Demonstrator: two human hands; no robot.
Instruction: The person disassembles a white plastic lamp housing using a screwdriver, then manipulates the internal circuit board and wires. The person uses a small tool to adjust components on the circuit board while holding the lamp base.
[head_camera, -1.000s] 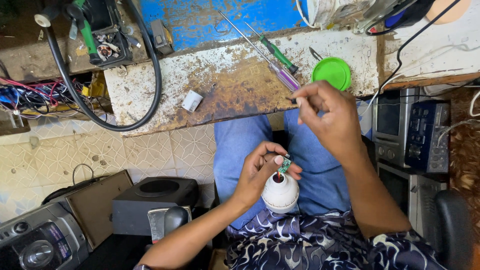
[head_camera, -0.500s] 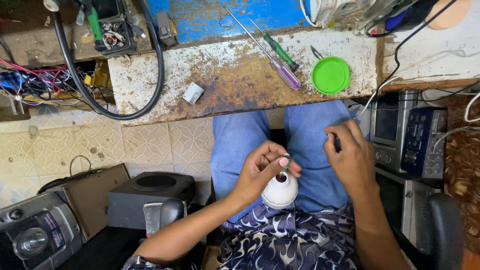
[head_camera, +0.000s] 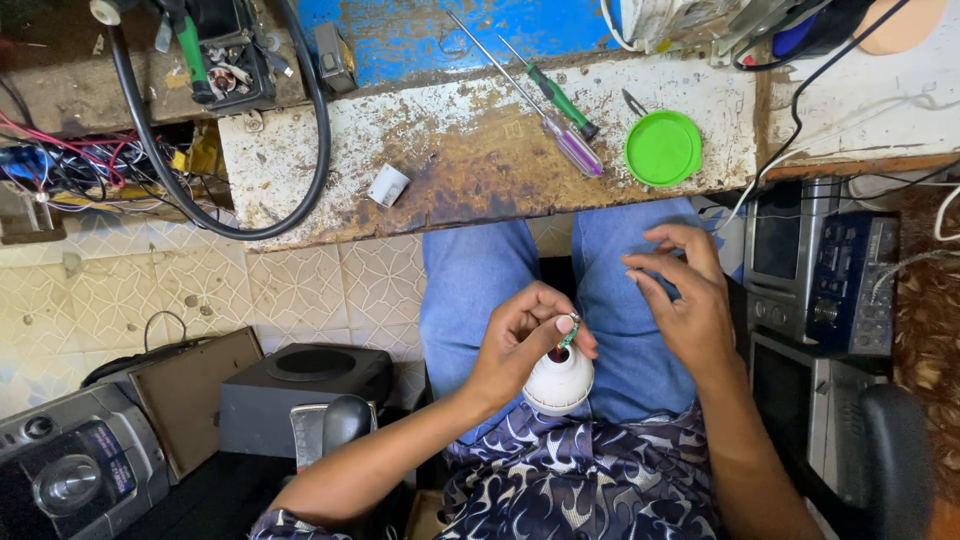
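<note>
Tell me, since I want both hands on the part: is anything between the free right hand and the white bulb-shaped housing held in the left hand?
Nothing visible: the right hand hangs beside the white bulb-shaped housing that the left hand grips, over the blue jeans.

Two bare hands work over the lap: the left hand (head_camera: 522, 345) and the right hand (head_camera: 683, 300). One white rounded plastic bulb housing (head_camera: 559, 382). Two long-shafted screwdrivers, a green-handled one (head_camera: 556, 98) and a clear purple-handled one (head_camera: 572, 146). One round green plastic lid (head_camera: 663, 148). One small white plastic cap (head_camera: 387, 185). One thick black looped cable (head_camera: 300, 150).
</note>
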